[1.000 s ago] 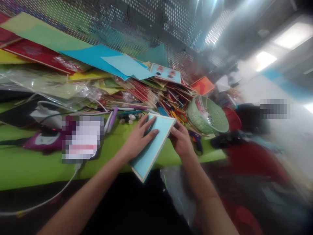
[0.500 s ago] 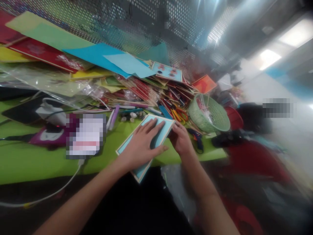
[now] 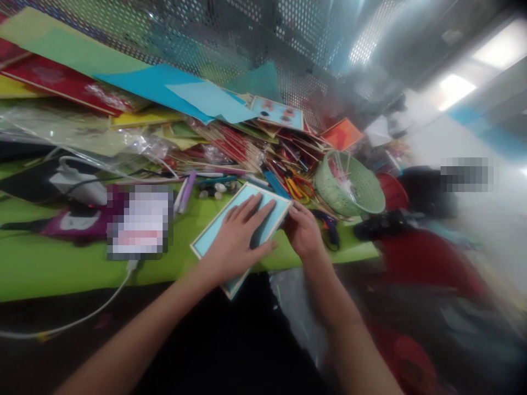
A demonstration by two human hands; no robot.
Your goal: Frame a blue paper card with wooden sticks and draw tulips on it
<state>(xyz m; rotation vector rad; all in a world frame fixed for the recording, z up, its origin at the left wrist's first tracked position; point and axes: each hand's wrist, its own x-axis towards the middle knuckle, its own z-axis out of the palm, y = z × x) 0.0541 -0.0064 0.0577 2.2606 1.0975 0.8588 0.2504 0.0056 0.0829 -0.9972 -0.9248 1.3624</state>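
Note:
A light blue board with a pale wooden frame (image 3: 209, 235) lies flat at the front edge of the green table (image 3: 49, 269), one corner hanging over the edge. My left hand (image 3: 239, 241) rests palm down on it, fingers stretched out and slightly apart. My right hand (image 3: 302, 233) is at the board's right corner, fingers curled and pinching the frame's edge there.
A green plastic colander (image 3: 354, 189) stands to the right. Behind lie scissors (image 3: 298, 189), pens, sticks, framed cards and coloured paper sheets (image 3: 164, 93) against a perforated metal wall. A purple device (image 3: 78, 225) and white cable (image 3: 82, 318) lie to the left.
The blue board has gone from tilted on its edge to lying flat on the table. My left hand has spread on top of it. My right hand stays at its right corner.

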